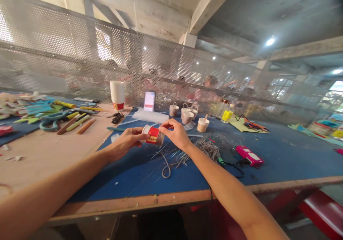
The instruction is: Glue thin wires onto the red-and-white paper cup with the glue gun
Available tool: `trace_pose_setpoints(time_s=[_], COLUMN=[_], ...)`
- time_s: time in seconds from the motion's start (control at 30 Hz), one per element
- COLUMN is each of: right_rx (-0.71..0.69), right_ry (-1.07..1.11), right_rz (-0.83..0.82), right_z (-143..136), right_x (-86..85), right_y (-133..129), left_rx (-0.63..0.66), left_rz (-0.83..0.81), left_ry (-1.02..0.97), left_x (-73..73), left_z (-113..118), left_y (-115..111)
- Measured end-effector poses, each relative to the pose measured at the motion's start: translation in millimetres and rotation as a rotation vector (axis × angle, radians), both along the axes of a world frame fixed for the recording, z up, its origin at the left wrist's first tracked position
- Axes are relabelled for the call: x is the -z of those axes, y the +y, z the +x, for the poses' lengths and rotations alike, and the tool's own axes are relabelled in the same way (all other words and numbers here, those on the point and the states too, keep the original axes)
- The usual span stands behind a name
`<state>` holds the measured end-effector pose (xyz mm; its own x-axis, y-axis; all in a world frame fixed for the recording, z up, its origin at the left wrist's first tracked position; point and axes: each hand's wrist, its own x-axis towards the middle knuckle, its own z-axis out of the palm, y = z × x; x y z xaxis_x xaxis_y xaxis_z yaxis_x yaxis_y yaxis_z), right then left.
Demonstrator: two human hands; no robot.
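A red and yellow paper cup (pixel 152 135) with a white rim lies tilted on its side above the blue mat. My left hand (pixel 129 141) is closed around its rim end. Grey cord (pixel 161 139) is wound around the cup's other end, where the fingertips of my right hand (pixel 175 133) pinch it. A loose length of cord (pixel 166 171) hangs below and curls on the mat. Close to my right forearm lies a tangled cord pile (pixel 209 150) with thin, stiff-looking strands spreading from it.
Several cord-covered cups (pixel 188 117) stand beyond my hands. A stack of paper cups (pixel 117 94) and a phone (pixel 149 101) stand by the perforated screen (pixel 80 57). Scissors (pixel 50 122) and other tools lie left. A pink box (pixel 249 156) with a black cable sits right.
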<state>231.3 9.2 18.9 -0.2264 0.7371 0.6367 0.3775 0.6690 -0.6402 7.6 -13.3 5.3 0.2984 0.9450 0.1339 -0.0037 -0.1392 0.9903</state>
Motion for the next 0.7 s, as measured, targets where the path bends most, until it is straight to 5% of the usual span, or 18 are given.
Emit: trace_pose_setpoints(time_s=[0.7], right_rx=[-0.089], right_ry=[0.025], right_rz=[-0.033], right_z=[9.4], right_x=[-6.7], right_y=[-1.3], left_rx=[-0.064], left_rz=[0.065], left_ry=[0.048], left_x=[-3.9], left_z=[2.7], left_y=[-3.5])
